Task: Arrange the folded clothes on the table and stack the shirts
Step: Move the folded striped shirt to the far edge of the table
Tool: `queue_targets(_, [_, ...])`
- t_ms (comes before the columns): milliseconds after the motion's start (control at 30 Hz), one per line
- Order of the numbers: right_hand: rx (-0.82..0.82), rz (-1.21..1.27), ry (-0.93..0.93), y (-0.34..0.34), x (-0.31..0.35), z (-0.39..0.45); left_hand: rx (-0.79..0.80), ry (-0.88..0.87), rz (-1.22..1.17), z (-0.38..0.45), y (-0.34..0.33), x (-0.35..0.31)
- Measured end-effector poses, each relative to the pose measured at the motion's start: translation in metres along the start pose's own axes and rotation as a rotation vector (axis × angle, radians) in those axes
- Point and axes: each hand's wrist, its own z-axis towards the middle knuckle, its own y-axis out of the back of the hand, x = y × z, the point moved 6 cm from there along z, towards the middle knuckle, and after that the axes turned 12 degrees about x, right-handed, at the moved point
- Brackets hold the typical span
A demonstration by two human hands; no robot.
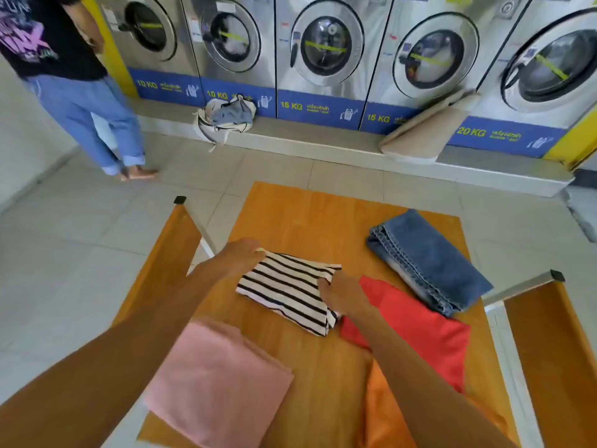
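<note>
A folded black-and-white striped shirt (284, 294) lies at the middle of the wooden table (326, 227). My left hand (237, 257) grips its far left corner. My right hand (342, 294) holds its right edge, fingers tucked under the fabric. A folded red garment (416, 328) lies just right of the striped shirt, partly under my right forearm. Folded blue jeans (429, 263) rest at the far right. A folded pink garment (219, 379) sits near left, and an orange garment (387, 415) near right, mostly hidden by my arm.
Wooden benches flank the table on the left (168, 253) and right (555, 350). A row of washing machines (323, 50) lines the far wall, with a bag of laundry (229, 116) and a beige cushion (426, 130) on the ledge. A person (74, 82) stands far left.
</note>
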Motion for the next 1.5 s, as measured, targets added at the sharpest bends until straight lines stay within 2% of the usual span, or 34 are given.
queue_targets(167, [-0.061,0.266,-0.285,-0.031,-0.037,0.018,-0.019,0.111,-0.079,0.034,-0.018,0.045])
queue_targets(267, [-0.148,0.343,-0.379,-0.036,-0.042,0.028,-0.058,0.137,-0.249,0.042,-0.028,0.056])
queue_targets(400, [-0.177,0.48,-0.441,-0.045,-0.044,0.038,-0.091,0.186,-0.418,0.057,-0.038,0.069])
queue_targets(500, [-0.223,0.597,-0.386,-0.048,-0.044,0.049,-0.122,0.188,-0.365,0.066,-0.037,0.078])
queue_targets(667, [-0.364,0.579,-0.333,-0.052,-0.031,0.055,-0.327,-0.022,-0.262,0.058,-0.033,0.08])
queue_targets(767, [-0.397,0.624,-0.256,-0.053,-0.019,0.066,-0.388,0.005,-0.257,0.062,-0.034,0.086])
queue_targets(867, [-0.363,0.696,-0.177,-0.04,-0.002,0.084,-0.414,0.055,-0.27,0.075,-0.02,0.087])
queue_targets(1000, [-0.338,0.725,-0.079,0.003,0.02,0.12,-0.407,0.022,-0.308,0.106,0.028,0.079])
queue_targets(1200, [-0.457,0.728,0.09,0.094,0.07,0.189,-0.552,-0.076,-0.331,0.165,0.129,0.036])
queue_targets(1300, [-0.456,0.652,0.094,0.12,0.077,0.227,-0.505,-0.083,-0.327,0.208,0.151,0.027])
queue_targets(1400, [-0.414,0.483,-0.009,0.112,0.058,0.263,-0.401,-0.023,-0.241,0.253,0.135,0.041])
queue_targets(1500, [-0.446,0.435,-0.105,0.085,0.036,0.278,-0.509,-0.017,-0.161,0.272,0.114,0.056])
